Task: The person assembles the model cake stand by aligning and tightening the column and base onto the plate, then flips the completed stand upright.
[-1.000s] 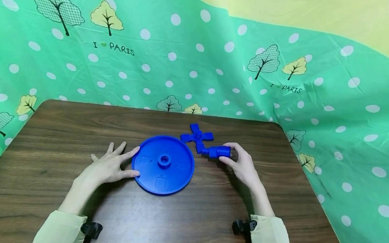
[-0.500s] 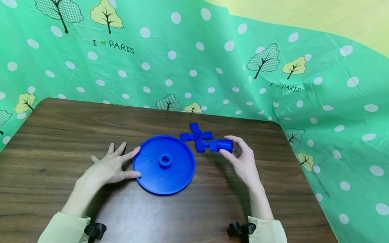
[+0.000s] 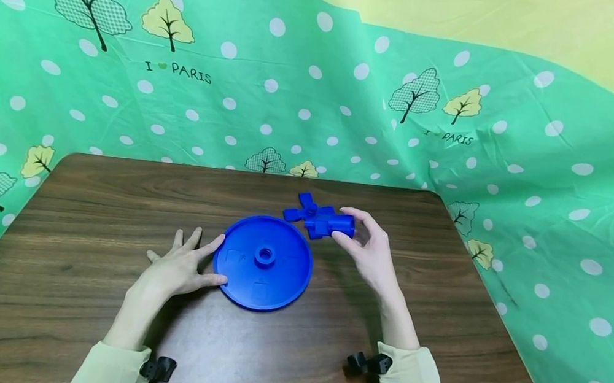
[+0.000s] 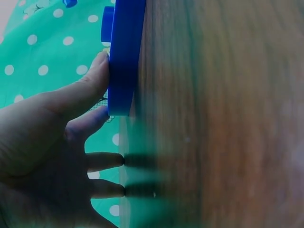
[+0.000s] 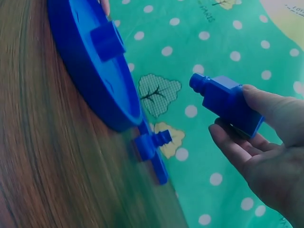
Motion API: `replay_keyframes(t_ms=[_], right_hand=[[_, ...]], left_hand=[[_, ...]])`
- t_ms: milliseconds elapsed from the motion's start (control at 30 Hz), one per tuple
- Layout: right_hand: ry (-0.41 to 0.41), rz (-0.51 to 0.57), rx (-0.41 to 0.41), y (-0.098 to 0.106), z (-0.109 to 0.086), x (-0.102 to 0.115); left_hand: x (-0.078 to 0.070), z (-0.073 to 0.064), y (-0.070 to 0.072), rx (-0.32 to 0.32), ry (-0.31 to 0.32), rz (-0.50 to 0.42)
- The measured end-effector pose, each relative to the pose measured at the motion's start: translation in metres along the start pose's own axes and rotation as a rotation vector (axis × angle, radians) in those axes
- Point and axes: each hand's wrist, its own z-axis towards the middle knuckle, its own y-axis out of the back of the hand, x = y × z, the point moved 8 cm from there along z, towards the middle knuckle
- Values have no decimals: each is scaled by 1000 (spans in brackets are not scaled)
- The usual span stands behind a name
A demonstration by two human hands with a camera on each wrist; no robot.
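Note:
A round blue disc with a raised rim and a hollow centre socket lies flat on the table. My left hand rests beside it, fingers spread, with thumb and forefinger touching its left rim. Between thumb and fingers, my right hand pinches a blue bottle-shaped part with a threaded neck, held up off the table. That neck points away from the palm. Behind the disc lies a blue four-armed cross piece with a threaded stub at its middle; the held part covers some of it in the head view.
The brown wooden table has a green dotted cloth hanging behind and beside it. Bare wood lies in front of the disc. Each wrist wears a small black camera mount.
My right hand has lifted the bottle-shaped part from beside the cross piece and moved it slightly left and up, over one arm of the cross. My left hand stays at the disc's rim.

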Motion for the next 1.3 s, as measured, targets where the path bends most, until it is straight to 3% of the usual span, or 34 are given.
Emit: replay_keyframes(t_ms=[567, 967, 1300], right_hand=[[5, 56, 31, -31, -5, 8], [-19, 50, 78, -49, -8, 10], [-23, -16, 140, -66, -9, 11]], left_hand=[[-6, -2, 0, 22, 33, -25], [-6, -1, -3, 23, 45, -33], [-4, -3, -2, 9, 37, -28]])
